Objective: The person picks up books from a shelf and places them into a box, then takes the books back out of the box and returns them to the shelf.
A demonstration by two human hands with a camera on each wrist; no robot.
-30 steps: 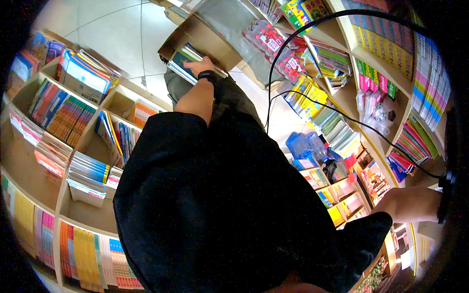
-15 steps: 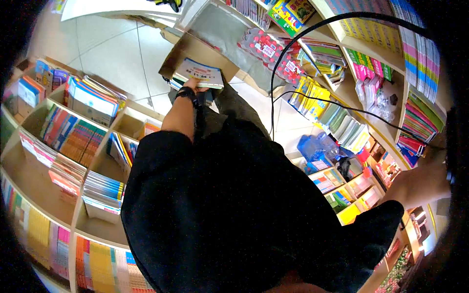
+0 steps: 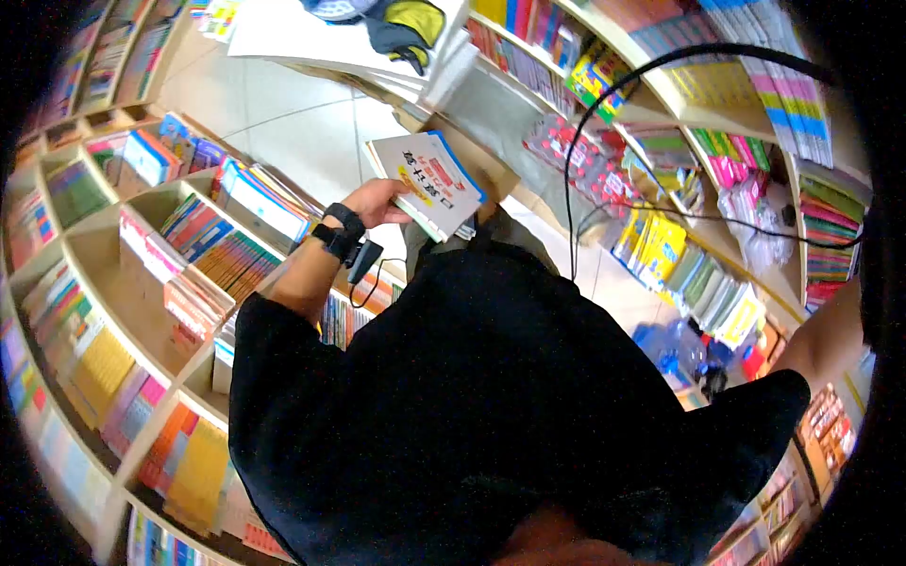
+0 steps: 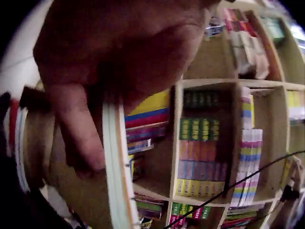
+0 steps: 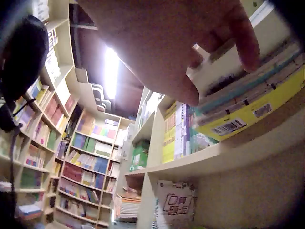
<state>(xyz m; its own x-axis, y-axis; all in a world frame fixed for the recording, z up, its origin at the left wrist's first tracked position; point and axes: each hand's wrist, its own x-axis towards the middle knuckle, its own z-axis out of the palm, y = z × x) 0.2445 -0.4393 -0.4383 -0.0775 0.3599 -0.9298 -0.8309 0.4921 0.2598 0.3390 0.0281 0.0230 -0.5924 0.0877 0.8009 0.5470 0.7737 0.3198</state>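
Note:
My left hand (image 3: 377, 201) grips a small stack of thin books (image 3: 425, 179) by its left edge, the white top cover facing up. In the left wrist view the stack shows edge-on, with fingers on one side of it. A cardboard box (image 3: 495, 172) stands just beyond and is partly covered by the books. My right hand (image 5: 176, 43) is outside the head view. In the right wrist view its fingers are spread loosely, with the fingertips close over a pile of books with a yellow cover (image 5: 257, 112) on a shelf.
Low shelves of books (image 3: 170, 377) curve along my left. Taller bookshelves (image 3: 746, 104) stand on the right, with a black cable (image 3: 571, 174) arching in front. A white table (image 3: 330, 38) bears a dark and yellow item. Red-capped bottles (image 3: 585, 165) in wrap lie beyond the box.
My left hand has lifted the stack of books up out of the cardboard box and toward me. The head view has swung. My right arm still reaches toward the right-hand shelves.

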